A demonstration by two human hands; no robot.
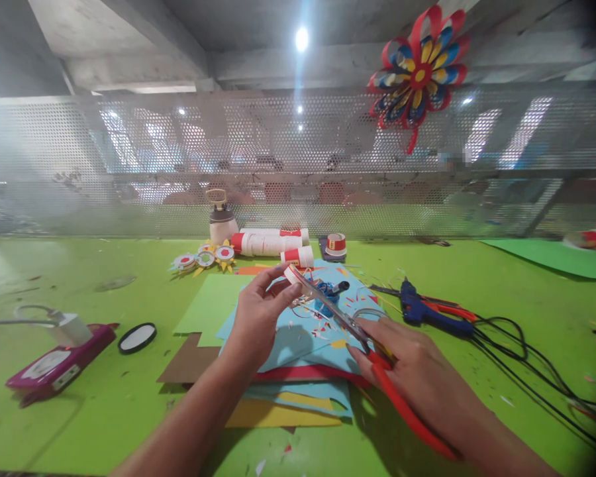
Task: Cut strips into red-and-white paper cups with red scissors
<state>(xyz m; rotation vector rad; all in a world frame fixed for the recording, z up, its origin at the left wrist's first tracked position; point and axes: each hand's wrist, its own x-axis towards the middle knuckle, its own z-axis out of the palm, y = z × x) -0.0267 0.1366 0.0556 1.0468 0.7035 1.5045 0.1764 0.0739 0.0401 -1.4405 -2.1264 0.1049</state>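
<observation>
Between the fingers of my left hand (261, 308) is a small white and red piece of paper cup (294, 275). My right hand (410, 358) grips red-handled scissors (402, 414), whose blades reach up and left to that piece. Whether the blades are parted cannot be made out. Below both hands lies a stack of coloured sheets, with a light blue sheet (298, 351) on top. Small paper scraps are strewn over it, around a blue roll-like object (326, 301) with a dark tip, partly behind the blades.
A blue glue gun (430, 311) with black cables lies right. Paper cups (273, 245), a spray bottle (222, 218) and paper flowers (206, 257) stand behind. On the left are a purple power strip (62, 364) and a round black-rimmed disc (137, 338). A perforated metal screen (278, 152) borders the table.
</observation>
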